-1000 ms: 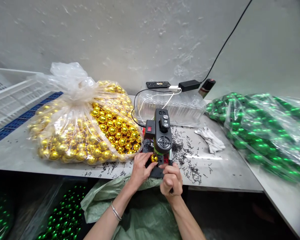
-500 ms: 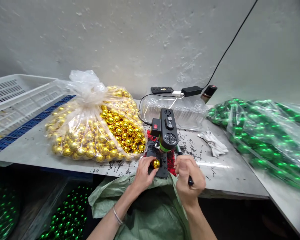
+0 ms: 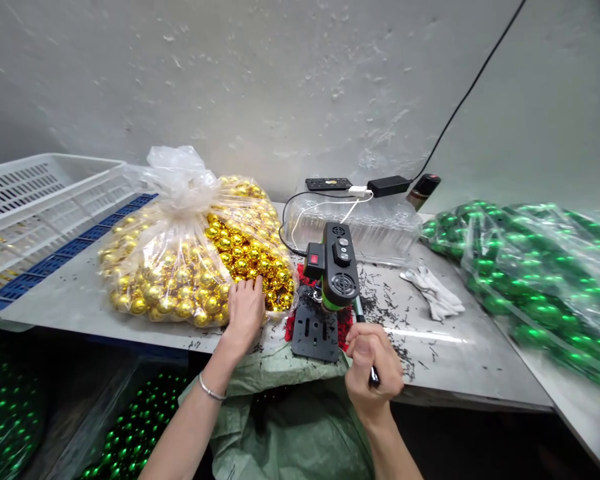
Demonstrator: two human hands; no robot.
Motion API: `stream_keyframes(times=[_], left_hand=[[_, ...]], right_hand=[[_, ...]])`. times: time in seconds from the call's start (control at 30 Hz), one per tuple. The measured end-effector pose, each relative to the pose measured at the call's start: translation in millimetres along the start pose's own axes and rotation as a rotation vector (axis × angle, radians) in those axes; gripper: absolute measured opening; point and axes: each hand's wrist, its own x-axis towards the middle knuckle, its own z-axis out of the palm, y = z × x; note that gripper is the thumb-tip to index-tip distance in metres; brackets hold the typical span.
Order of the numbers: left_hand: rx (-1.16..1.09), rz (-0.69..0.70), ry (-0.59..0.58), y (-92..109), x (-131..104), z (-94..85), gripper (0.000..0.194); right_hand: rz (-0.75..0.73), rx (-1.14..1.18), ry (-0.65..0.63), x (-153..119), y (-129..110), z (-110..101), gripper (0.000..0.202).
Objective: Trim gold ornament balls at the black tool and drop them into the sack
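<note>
My left hand [image 3: 247, 308] reaches into the opening of a clear plastic bag [image 3: 173, 200] of shiny gold balls [image 3: 240, 250]. Its fingers bend down onto the balls, and the fingertips are hidden. My right hand [image 3: 374, 363] is closed around the black-ended handle [image 3: 375, 378] of a lever, just right of a small machine. The machine's black head [image 3: 341, 263] has two round grilles, buttons and a red switch. Below it lies a black slotted plate [image 3: 315, 333] on red material [image 3: 344, 323], with no ball on it.
An open green sack [image 3: 300, 427] hangs at the table's front edge. Green balls in clear plastic [image 3: 530, 280] lie at right, near a white glove [image 3: 435, 293]. A clear plastic box [image 3: 355, 230] stands behind the machine, a white crate [image 3: 55, 180] at far left. Black scraps litter the table.
My left hand has moved left from the plate to the bag of gold balls. The gold ball it held at the plate is gone from there. My right hand stays on the lever.
</note>
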Motion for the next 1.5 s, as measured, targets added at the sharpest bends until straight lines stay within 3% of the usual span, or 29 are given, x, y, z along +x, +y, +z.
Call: stream_keyframes(times=[0.13, 0.3, 0.37, 0.47, 0.57, 0.7, 0.87, 1.07, 1.17, 1.5], left_hand=[[-0.218, -0.12, -0.057, -0.1, 5.7, -7.6, 0.027], [-1.089, -0.532, -0.244, 21.5, -7.7, -23.7, 0.048], [-1.315, -0.663, -0.333, 31.5, -18.4, -20.0, 0.047], [-1.39, -0.76, -0.429, 45.0, -36.4, -3.6, 0.046], [-1.247, -0.688, -0.458, 55.2, -50.2, 16.7, 0.051], [-0.898, -0.417, -0.39, 61.9, -58.9, 34.2, 0.041], [-0.547, -0.124, -0.28, 63.5, -61.4, 41.4, 0.034], [-0.443, 0.11, -0.26, 63.8, -61.7, 44.1, 0.03], [-0.423, 0.16, -0.263, 63.3, -65.6, 44.4, 0.029], [-0.365, 0.111, -0.18, 63.3, -67.5, 58.7, 0.028]], right_hand=[[0.001, -0.016, -0.021, 0.5, -0.3, -1.1, 0.029], [-0.009, -0.019, -0.002, 0.9, 0.0, -0.3, 0.029], [-0.01, -0.034, -0.003, 1.7, 0.0, -0.2, 0.029], [-0.021, -0.048, -0.011, 3.1, 0.2, -0.9, 0.028], [-0.031, -0.044, -0.017, 3.3, 0.7, -1.8, 0.027], [-0.02, -0.045, -0.026, 0.9, 2.0, -2.6, 0.026], [-0.004, -0.031, -0.041, -3.5, 4.3, -3.5, 0.025], [0.005, -0.033, -0.042, -6.8, 6.2, -3.8, 0.025], [-0.005, -0.031, -0.044, -6.8, 6.5, -3.9, 0.024], [-0.003, -0.013, -0.076, -17.1, 9.9, -4.7, 0.022]])
